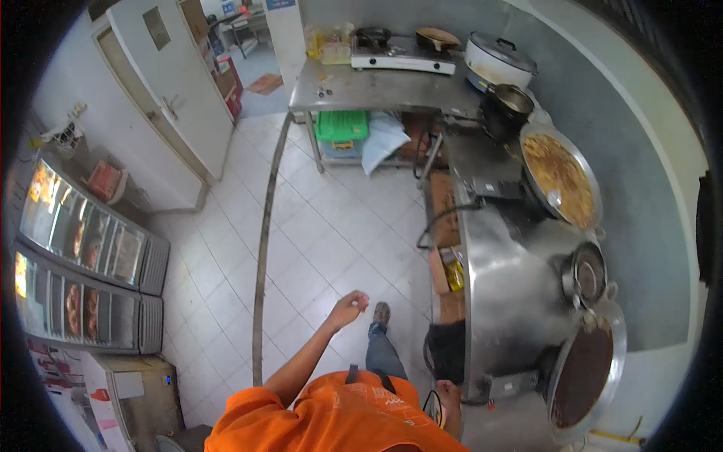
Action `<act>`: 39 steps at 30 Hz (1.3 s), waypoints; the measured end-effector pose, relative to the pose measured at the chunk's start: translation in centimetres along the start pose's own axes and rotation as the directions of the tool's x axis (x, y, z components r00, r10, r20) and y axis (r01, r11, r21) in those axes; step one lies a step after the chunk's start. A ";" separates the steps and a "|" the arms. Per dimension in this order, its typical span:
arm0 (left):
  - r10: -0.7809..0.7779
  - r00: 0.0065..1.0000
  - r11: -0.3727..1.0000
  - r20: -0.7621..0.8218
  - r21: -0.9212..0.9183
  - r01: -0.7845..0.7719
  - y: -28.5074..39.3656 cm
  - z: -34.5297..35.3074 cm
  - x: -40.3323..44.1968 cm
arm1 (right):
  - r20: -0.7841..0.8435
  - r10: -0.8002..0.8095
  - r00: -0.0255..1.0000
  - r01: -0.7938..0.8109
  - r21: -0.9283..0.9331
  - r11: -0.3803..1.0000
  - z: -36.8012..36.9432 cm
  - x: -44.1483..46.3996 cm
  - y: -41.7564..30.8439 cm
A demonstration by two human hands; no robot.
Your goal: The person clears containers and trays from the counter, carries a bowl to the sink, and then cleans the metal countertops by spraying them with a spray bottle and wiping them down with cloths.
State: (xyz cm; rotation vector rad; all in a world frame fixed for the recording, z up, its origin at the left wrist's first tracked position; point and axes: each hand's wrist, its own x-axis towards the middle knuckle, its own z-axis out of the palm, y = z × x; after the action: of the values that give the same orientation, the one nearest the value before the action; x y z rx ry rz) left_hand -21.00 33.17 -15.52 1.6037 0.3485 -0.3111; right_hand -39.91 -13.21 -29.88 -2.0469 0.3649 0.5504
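My left hand [349, 309] is held out over the tiled floor, its fingers curled together; whether anything small is in them I cannot make out. Low at my right side, my right hand [449, 394] is partly hidden by the orange shirt, close to the steel counter [504, 279] and a dark thin loop [432, 405]. Its fingers are too small to read. On the counter stand a wide pan of yellowish food [559, 179], a small pot [584, 276] and a wide pan of dark brown contents [584, 377].
A gas stove [404, 65] and a white rice cooker [498, 62] stand on the back steel table [361, 89]. Below sits a green crate [342, 125]. A cable [263, 248] crosses the floor. Glass-door cabinets [79, 226] line the left, near a white door [169, 75].
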 end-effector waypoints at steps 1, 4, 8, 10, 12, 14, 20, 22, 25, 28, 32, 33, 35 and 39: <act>-0.035 0.998 0.999 -0.045 0.005 0.035 -1.6 -2.1 1.6 | 0.014 0.108 0.994 -0.106 -0.083 0.991 -0.5 1.4 -8.4; -0.034 0.964 0.927 -0.263 0.351 0.128 -11.2 -9.7 4.1 | 0.075 -0.063 0.995 0.073 -0.136 0.988 2.0 14.0 -10.5; -0.370 0.751 0.637 -0.547 0.439 0.633 -23.3 -17.8 -0.5 | 0.251 -0.254 0.934 0.350 -0.515 0.782 3.9 30.9 -28.4; -0.525 0.613 0.571 -0.590 0.290 0.768 -21.8 -18.5 -5.6 | 0.300 -0.421 0.856 0.515 -0.421 0.747 7.0 43.3 -33.7; -0.749 0.365 0.414 -0.553 0.040 0.909 -22.9 -19.3 -7.6 | 0.273 -0.500 0.822 0.564 -0.261 0.783 10.1 52.8 -43.5; -0.793 0.328 0.390 -0.514 -0.014 0.921 -22.3 -18.8 -9.5 | 0.229 -0.616 0.754 0.650 -0.117 0.751 12.9 59.2 -54.4; -0.786 0.445 0.515 -0.430 -0.054 0.856 -19.2 -22.1 4.2 | 0.277 -0.625 0.730 0.630 0.085 0.772 23.4 72.1 -75.6; -0.709 0.559 0.606 -0.430 0.034 0.795 -17.2 -26.3 11.2 | 0.318 -0.584 0.747 0.582 0.112 0.805 27.0 75.9 -80.8; -0.535 0.710 0.738 -0.458 0.156 0.657 -13.7 -35.1 22.2 | 0.261 -0.576 0.775 0.572 0.101 0.814 31.1 80.3 -90.4; -0.505 0.592 0.852 -0.628 -0.254 0.458 -8.8 -44.6 32.8 | 0.151 -0.624 0.766 0.619 0.085 0.781 35.9 91.7 -97.9; -0.171 0.687 0.969 -0.706 -0.248 -0.014 0.0 -57.0 42.5 | 0.041 -0.689 0.723 0.683 0.108 0.723 35.3 91.7 -117.9; -0.212 0.632 0.962 -0.745 -0.273 0.002 5.1 -58.6 43.9 | 0.003 -0.727 0.687 0.722 0.112 0.683 35.3 92.2 -122.4; -0.271 0.523 0.950 -0.808 -0.311 0.011 10.3 -61.0 46.9 | -0.052 -0.792 0.609 0.778 0.232 0.583 36.4 96.8 -131.3; -0.272 0.393 0.945 -0.878 -0.166 0.283 0.7 -63.5 49.2 | -0.176 -0.720 0.671 0.713 0.417 0.563 38.5 101.8 -147.2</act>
State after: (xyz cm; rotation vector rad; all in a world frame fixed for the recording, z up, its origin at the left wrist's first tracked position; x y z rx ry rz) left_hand 23.53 98.22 -30.82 1.5923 1.4803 0.3609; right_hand 106.26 90.50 7.46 -1.5289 -0.3519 -0.0501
